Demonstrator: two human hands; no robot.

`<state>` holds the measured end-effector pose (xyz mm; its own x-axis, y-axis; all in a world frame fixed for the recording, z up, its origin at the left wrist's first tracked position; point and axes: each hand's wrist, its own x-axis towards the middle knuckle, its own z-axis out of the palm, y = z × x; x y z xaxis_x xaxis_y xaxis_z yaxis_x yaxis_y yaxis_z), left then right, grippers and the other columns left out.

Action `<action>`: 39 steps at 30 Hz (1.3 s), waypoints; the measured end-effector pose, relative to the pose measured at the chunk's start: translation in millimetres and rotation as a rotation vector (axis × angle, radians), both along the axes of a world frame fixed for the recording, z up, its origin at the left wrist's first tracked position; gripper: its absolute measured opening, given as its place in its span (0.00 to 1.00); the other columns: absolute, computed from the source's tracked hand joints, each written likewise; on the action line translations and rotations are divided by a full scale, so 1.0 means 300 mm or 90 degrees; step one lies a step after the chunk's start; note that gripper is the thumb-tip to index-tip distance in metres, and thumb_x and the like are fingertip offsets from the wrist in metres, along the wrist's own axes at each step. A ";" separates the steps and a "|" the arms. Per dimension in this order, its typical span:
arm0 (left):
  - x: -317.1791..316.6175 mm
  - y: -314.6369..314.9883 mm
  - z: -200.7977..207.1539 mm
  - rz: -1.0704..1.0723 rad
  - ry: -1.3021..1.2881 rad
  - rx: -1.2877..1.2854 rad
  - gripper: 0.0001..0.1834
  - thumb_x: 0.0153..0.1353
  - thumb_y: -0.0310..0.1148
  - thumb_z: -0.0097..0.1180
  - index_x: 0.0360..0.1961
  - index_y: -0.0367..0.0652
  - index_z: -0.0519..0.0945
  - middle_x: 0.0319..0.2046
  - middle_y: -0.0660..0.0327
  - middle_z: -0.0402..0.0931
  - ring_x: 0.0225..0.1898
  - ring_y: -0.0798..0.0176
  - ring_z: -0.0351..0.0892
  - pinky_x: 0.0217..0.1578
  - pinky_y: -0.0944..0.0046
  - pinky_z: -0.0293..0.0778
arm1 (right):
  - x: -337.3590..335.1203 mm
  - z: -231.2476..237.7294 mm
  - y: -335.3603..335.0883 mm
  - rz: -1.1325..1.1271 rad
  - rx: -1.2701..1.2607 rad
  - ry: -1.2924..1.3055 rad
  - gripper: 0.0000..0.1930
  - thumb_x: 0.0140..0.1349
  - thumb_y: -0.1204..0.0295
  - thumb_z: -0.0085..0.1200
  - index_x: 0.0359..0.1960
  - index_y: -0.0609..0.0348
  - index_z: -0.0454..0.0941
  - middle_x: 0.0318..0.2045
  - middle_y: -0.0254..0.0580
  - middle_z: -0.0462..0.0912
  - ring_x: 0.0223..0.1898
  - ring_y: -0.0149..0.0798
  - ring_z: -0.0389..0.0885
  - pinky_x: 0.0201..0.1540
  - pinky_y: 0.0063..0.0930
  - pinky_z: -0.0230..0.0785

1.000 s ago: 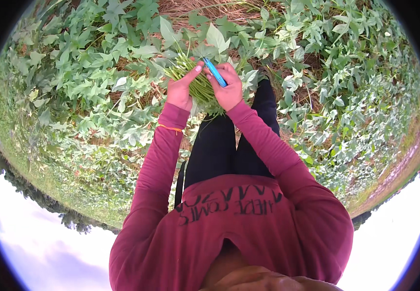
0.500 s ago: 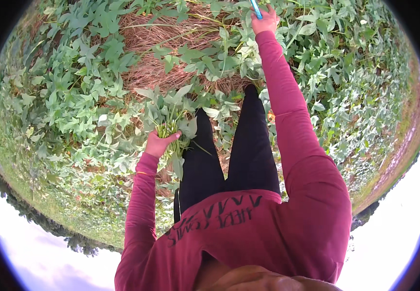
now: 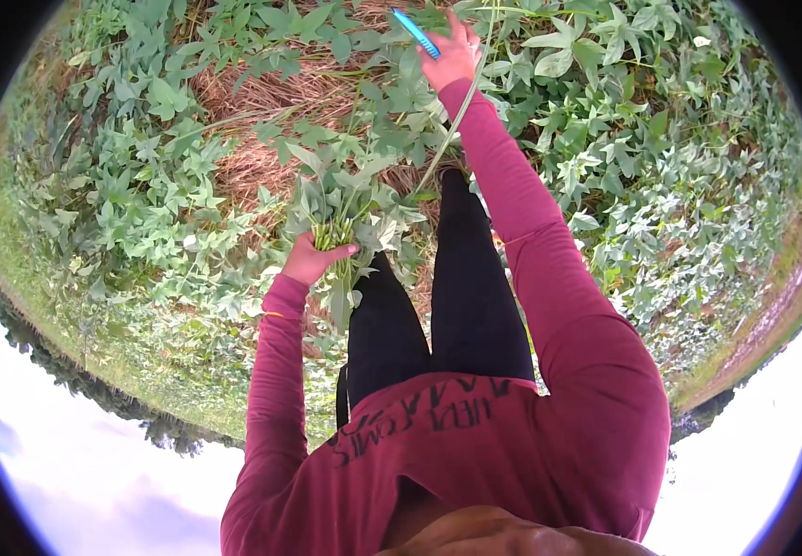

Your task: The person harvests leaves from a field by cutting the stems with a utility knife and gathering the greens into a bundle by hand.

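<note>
My left hand is wrapped round a bunch of leafy green vine cuttings, the stem ends clustered above my thumb and leaves hanging around them. It is held just left of my legs. My right arm stretches far ahead, and my right hand grips a slim blue box cutter that points up and to the left. A long pale green vine stem runs past my right hand and wrist toward my foot; whether my fingers touch it I cannot tell.
Low leafy vines cover the ground on both sides. Dry brown straw shows between them ahead of me. My legs in black trousers stand among the plants. A bare strip of ground lies at the far right.
My right hand has moved left and a little nearer, and the box cutter now tilts more to the left. The long stem now crosses by my right wrist. My left hand still holds the bunch.
</note>
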<state>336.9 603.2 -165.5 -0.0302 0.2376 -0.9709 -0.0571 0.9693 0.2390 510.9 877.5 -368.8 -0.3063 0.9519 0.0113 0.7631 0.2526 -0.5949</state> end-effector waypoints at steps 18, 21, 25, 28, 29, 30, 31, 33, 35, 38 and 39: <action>0.158 0.288 -0.007 -0.065 0.141 0.110 0.14 0.54 0.28 0.71 0.42 0.36 0.84 0.36 0.64 0.85 0.37 0.73 0.82 0.43 0.70 0.76 | 0.830 0.206 -0.229 -0.144 -0.098 -0.151 0.20 0.48 0.76 0.60 0.46 0.47 0.84 0.61 0.47 0.72 0.59 0.57 0.70 0.63 0.48 0.63; 0.267 0.409 -0.030 -0.133 0.117 0.095 0.15 0.54 0.28 0.71 0.42 0.36 0.84 0.37 0.64 0.85 0.37 0.72 0.82 0.43 0.70 0.76 | 1.099 0.025 -0.317 -0.183 -0.273 -0.509 0.12 0.52 0.74 0.60 0.39 0.47 0.83 0.61 0.46 0.72 0.57 0.58 0.74 0.58 0.47 0.69; 0.467 0.541 -0.091 -0.186 0.111 0.130 0.15 0.53 0.27 0.72 0.42 0.37 0.83 0.37 0.64 0.85 0.37 0.72 0.82 0.43 0.69 0.76 | 1.245 0.021 -0.613 -0.300 -0.415 -0.222 0.15 0.51 0.80 0.57 0.42 0.52 0.83 0.45 0.49 0.81 0.42 0.55 0.82 0.42 0.43 0.77; 0.611 0.638 -0.237 -0.298 0.070 0.108 0.20 0.52 0.30 0.73 0.46 0.37 0.84 0.40 0.62 0.85 0.39 0.69 0.82 0.45 0.67 0.75 | 1.189 0.227 -0.678 -0.445 -0.267 -0.015 0.16 0.49 0.82 0.57 0.41 0.60 0.83 0.37 0.51 0.81 0.39 0.56 0.81 0.44 0.43 0.75; 0.697 0.657 -0.310 -0.291 0.036 0.145 0.20 0.52 0.30 0.73 0.46 0.37 0.83 0.41 0.62 0.84 0.40 0.70 0.81 0.45 0.67 0.74 | 1.188 0.258 -0.698 -0.472 -0.237 -0.004 0.14 0.49 0.82 0.57 0.40 0.61 0.83 0.36 0.51 0.81 0.38 0.55 0.81 0.44 0.42 0.75; 0.794 0.690 -0.367 -0.347 0.030 0.142 0.21 0.51 0.31 0.74 0.46 0.38 0.84 0.41 0.63 0.84 0.41 0.70 0.81 0.46 0.67 0.74 | 1.194 0.282 -0.721 -0.506 -0.217 0.013 0.13 0.50 0.82 0.57 0.39 0.62 0.83 0.35 0.51 0.81 0.38 0.55 0.81 0.44 0.41 0.75; 0.893 0.705 -0.423 -0.360 -0.025 0.145 0.21 0.51 0.33 0.74 0.46 0.39 0.84 0.41 0.63 0.84 0.41 0.69 0.81 0.46 0.66 0.74 | 1.195 0.304 -0.739 -0.536 -0.196 0.031 0.13 0.50 0.82 0.57 0.39 0.63 0.83 0.34 0.51 0.82 0.37 0.55 0.81 0.44 0.40 0.75; 1.117 0.700 -0.553 -0.358 -0.091 0.130 0.22 0.50 0.38 0.75 0.42 0.36 0.84 0.38 0.62 0.85 0.39 0.67 0.81 0.47 0.65 0.74 | 1.209 0.333 -0.769 -0.621 -0.225 0.055 0.15 0.49 0.81 0.60 0.41 0.58 0.84 0.38 0.51 0.83 0.40 0.54 0.83 0.45 0.41 0.76; 1.392 0.649 -0.598 -0.471 -0.085 0.114 0.26 0.47 0.48 0.77 0.36 0.35 0.84 0.32 0.61 0.84 0.36 0.66 0.81 0.46 0.62 0.74 | 1.223 0.338 -0.811 -0.664 -0.182 0.070 0.14 0.49 0.82 0.59 0.40 0.59 0.84 0.36 0.51 0.83 0.39 0.54 0.83 0.45 0.40 0.76; 1.603 0.561 -0.754 -0.658 -0.052 0.078 0.35 0.36 0.57 0.79 0.29 0.32 0.83 0.25 0.59 0.81 0.29 0.66 0.77 0.36 0.62 0.73 | 1.171 0.340 -0.780 -0.665 -0.162 0.146 0.14 0.49 0.83 0.59 0.39 0.59 0.84 0.34 0.50 0.83 0.39 0.54 0.83 0.44 0.39 0.76; 1.659 0.514 -0.770 -0.768 0.030 0.090 0.35 0.34 0.57 0.80 0.28 0.33 0.84 0.24 0.60 0.81 0.28 0.66 0.77 0.33 0.61 0.72 | 1.181 0.331 -0.795 -0.648 -0.184 0.178 0.13 0.49 0.82 0.59 0.39 0.60 0.84 0.33 0.50 0.83 0.38 0.54 0.83 0.44 0.39 0.75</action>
<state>834.7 757.4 -396.5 0.2488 0.2419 -0.9379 0.8753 0.3585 0.3246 865.3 639.0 -269.6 0.6038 0.7361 -0.3061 0.3646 -0.5964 -0.7151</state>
